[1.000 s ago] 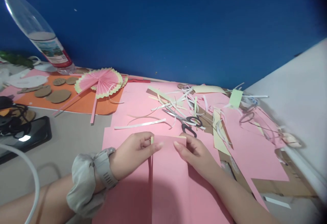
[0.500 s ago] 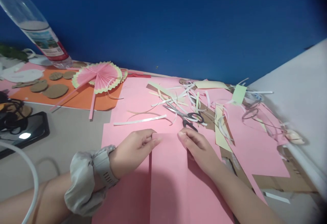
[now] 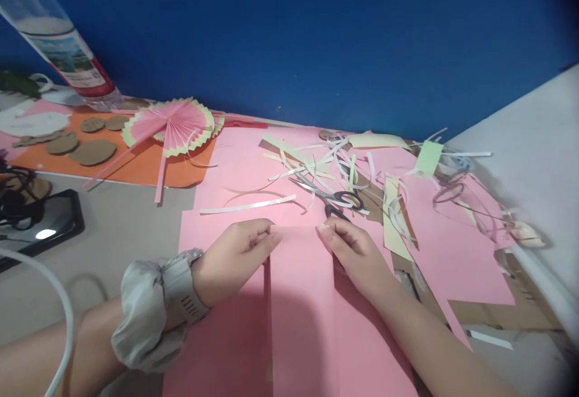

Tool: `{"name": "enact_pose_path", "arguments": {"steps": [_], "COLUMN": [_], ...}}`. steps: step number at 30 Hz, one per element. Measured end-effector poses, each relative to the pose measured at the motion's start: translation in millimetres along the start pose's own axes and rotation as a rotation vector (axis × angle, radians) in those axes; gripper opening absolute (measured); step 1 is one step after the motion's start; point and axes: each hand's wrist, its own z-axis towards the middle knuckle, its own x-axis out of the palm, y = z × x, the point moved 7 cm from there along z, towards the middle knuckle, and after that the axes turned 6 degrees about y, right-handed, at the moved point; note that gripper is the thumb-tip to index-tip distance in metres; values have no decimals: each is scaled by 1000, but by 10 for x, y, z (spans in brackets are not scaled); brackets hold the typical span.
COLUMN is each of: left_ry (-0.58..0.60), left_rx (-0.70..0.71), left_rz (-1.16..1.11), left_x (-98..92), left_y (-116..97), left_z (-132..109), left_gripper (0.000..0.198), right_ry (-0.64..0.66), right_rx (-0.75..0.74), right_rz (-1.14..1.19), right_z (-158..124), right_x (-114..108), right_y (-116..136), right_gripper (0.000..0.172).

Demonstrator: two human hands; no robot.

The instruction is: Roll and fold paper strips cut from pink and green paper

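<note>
My left hand pinches the far left corner of a folded pink paper strip that lies on a larger pink sheet. My right hand pinches the strip's far right corner, pressing it flat. A grey watch and a grey scrunchie sit on my left wrist. Black-handled scissors lie just beyond my right fingers, among several cut paper strips.
A pink and yellow pleated paper fan rests on an orange sheet with brown cardboard discs. A plastic bottle stands far left against the blue wall. A black phone and a white cable lie left. Paper scraps clutter the right.
The strip's raised far edge, with its yellow underside showing, has been pressed down flat. Both hands stayed on its corners, and the view tilted slightly.
</note>
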Motion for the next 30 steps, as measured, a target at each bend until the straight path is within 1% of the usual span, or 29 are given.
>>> {"name": "enact_pose_path", "arguments": {"steps": [8, 13, 26, 30], "left_ry": [-10, -4, 6, 17], "left_rx": [33, 60, 59, 70], "left_rz": [-8, -10, 1, 17], "left_x": [-11, -9, -13, -5], "left_y": [-16, -53, -72, -72], "left_z": [-25, -14, -15, -19], "left_gripper": [38, 36, 33, 33], "right_ry": [-27, -54, -64, -63], "right_rx": [-59, -68, -83, -109], "right_rz": [-86, -124, -122, -134], "right_z": [-11, -22, -36, -28], "right_x": [-28, -46, -51, -50], "right_y": [43, 42, 39, 73], "right_gripper": [37, 35, 35, 35]}}
